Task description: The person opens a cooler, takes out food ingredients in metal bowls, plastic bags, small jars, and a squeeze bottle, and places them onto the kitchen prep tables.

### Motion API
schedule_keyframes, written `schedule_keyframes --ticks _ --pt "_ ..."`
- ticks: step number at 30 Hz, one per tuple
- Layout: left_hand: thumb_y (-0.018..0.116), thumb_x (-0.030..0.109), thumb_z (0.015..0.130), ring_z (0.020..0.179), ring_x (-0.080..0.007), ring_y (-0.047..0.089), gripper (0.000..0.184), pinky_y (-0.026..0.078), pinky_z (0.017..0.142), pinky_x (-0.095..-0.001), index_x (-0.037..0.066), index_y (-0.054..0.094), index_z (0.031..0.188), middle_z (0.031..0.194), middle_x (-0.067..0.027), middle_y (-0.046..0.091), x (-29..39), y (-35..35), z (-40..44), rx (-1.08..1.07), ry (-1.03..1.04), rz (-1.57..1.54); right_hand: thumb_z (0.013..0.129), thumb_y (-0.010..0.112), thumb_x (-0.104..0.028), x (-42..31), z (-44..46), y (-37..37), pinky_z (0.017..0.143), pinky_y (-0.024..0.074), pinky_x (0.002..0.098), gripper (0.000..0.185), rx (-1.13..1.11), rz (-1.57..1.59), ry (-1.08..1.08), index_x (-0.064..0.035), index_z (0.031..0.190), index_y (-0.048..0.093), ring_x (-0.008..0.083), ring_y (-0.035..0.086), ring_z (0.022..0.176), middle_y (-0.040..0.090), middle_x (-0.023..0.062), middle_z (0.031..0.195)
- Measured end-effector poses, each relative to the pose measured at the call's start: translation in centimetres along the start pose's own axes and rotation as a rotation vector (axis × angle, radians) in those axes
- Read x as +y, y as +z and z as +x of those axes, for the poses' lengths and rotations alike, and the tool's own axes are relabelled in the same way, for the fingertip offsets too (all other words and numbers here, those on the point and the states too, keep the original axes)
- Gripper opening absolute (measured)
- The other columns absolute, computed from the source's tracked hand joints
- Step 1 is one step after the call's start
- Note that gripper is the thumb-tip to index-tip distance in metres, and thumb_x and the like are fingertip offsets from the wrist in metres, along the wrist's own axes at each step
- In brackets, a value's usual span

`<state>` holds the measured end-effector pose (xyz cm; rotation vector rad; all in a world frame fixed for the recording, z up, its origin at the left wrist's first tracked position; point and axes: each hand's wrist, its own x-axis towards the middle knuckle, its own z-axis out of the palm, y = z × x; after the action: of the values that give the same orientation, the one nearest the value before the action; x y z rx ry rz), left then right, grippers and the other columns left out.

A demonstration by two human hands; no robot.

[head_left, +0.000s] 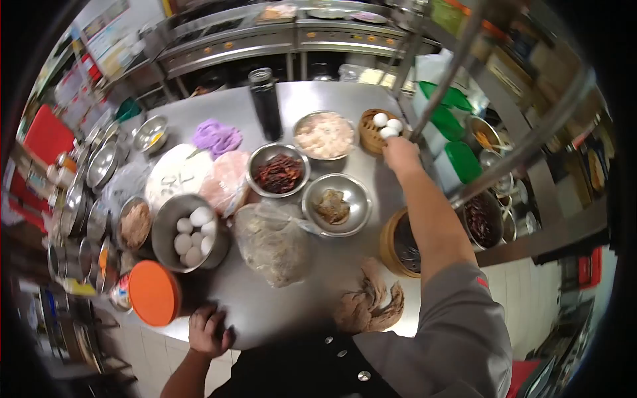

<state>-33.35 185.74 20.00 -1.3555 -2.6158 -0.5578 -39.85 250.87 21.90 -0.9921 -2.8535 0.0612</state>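
At the far right of the table, my right hand (402,156) reaches over a small bamboo basket (369,138) with white eggs (380,120) in it. Its fingertips close on the nearest egg (389,132) at the basket's rim. My left hand (210,330) rests at the table's near edge, fingers loosely bent and apart, with no object visible in it. Close by stands a tub with an orange lid (154,293). Behind that, a deep metal pot (162,242) holds several more eggs.
Metal bowls hold dried red chillies (281,174), pale chopped food (324,134) and shrimp-like pieces (332,207). A filled plastic bag (273,245), a black bottle (267,106), a bamboo steamer (393,249) and a brown cloth (371,305) share the table. A metal shelf post (446,76) rises beside my right arm.
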Motion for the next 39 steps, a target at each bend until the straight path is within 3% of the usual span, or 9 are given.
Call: schedule_keyframes --ticks 6,10,12,17,21,24,27,31,39 --pt "0.075 0.023 0.066 0.107 -0.0337 0.057 0.052 0.047 0.088 -0.0451 0.010 0.060 0.114 0.117 -0.0135 0.057 -0.7 -0.5 -0.4 -0.015 -0.064 -0.038 0.089 0.051 -0.017 -0.5 5.0 2.1 0.098 0.0450 0.0438 0.036 -0.020 0.167 -0.076 -0.0168 0.121 0.066 0.0347 0.060 0.115 0.063 0.0191 0.121" --pt "0.076 0.025 0.066 0.109 -0.0325 0.056 0.050 0.047 0.088 -0.0438 0.010 0.061 0.112 0.118 -0.0123 0.057 -1.1 -0.6 -0.9 -0.047 -0.108 -0.060 0.092 0.059 -0.026 -8.1 3.7 -2.7 0.078 0.0533 0.0347 0.032 -0.009 0.565 -0.259 -0.0043 0.114 0.067 0.0229 0.070 0.090 0.071 0.0130 0.104" --pt "0.076 0.024 0.066 0.109 -0.0324 0.056 0.049 0.046 0.089 -0.0432 0.010 0.061 0.111 0.117 -0.0124 0.057 -0.8 -0.9 -0.6 -0.015 -0.102 -0.053 0.091 0.060 -0.027 -17.6 -4.2 -8.0 0.068 0.0511 0.0274 0.033 -0.440 0.961 -0.396 -0.0005 0.111 0.067 0.0134 0.066 0.078 0.072 0.0083 0.094" --pt "0.075 0.022 0.066 0.108 -0.0333 0.056 0.048 0.046 0.090 -0.0441 0.009 0.060 0.109 0.117 -0.0127 0.057 -0.7 -0.8 -0.6 0.001 -0.087 -0.064 0.091 0.062 -0.046 -32.1 -12.4 -7.1 0.056 0.0522 0.0314 0.050 -0.860 0.706 -0.520 0.0018 0.106 0.065 0.0159 0.065 0.062 0.070 0.0095 0.089" --pt "0.075 0.020 0.065 0.107 -0.0352 0.056 0.045 0.046 0.090 -0.0450 0.008 0.061 0.106 0.115 -0.0145 0.057 -0.6 -0.8 -0.6 0.030 -0.067 -0.072 0.085 0.059 -0.028 -35.7 -13.7 -2.9 0.065 0.0564 0.0386 0.033 -0.638 0.653 -0.610 0.0029 0.092 0.069 0.0261 0.068 0.059 0.070 0.0167 0.077" --pt "0.072 0.020 0.067 0.108 -0.0352 0.055 0.040 0.045 0.092 -0.0448 0.007 0.063 0.103 0.115 -0.0140 0.058 -0.6 -0.4 -0.9 0.058 -0.058 -0.078 0.084 0.057 -0.025 -35.5 -15.0 -5.7 0.076 0.0548 0.0399 0.031 -0.722 0.676 -0.394 0.0030 0.091 0.069 0.0312 0.070 0.077 0.070 0.0202 0.084" --pt "0.071 0.019 0.068 0.106 -0.0366 0.055 0.040 0.045 0.091 -0.0461 0.006 0.061 0.104 0.114 -0.0154 0.057 -0.7 -0.3 -1.0 0.057 -0.052 -0.096 0.086 0.058 -0.021 -35.1 -15.4 -6.1 0.056 0.0563 0.0363 0.029 -0.471 0.697 -0.506 0.0055 0.091 0.068 0.0265 0.068 0.059 0.068 0.0174 0.075" --pt "0.070 0.019 0.069 0.107 -0.0373 0.055 0.040 0.044 0.091 -0.0464 0.005 0.059 0.105 0.114 -0.0161 0.057 -0.6 -0.3 -1.4 0.080 -0.027 -0.117 0.086 0.058 -0.019 -33.2 -14.6 -9.1 0.056 0.0568 0.0365 0.028 -0.399 0.830 -0.518 0.0078 0.089 0.066 0.0236 0.069 0.059 0.069 0.0174 0.076" --pt "0.071 0.020 0.071 0.109 -0.0370 0.054 0.038 0.044 0.091 -0.0458 0.006 0.060 0.105 0.116 -0.0158 0.056 -0.9 -0.1 -1.7 0.099 -0.027 -0.130 0.088 0.062 -0.020 -16.5 -12.1 -18.8 0.052 0.0565 0.0349 0.021 -0.243 1.135 -0.023 -0.0026 0.100 0.064 0.0183 0.064 0.070 0.067 0.0084 0.088"
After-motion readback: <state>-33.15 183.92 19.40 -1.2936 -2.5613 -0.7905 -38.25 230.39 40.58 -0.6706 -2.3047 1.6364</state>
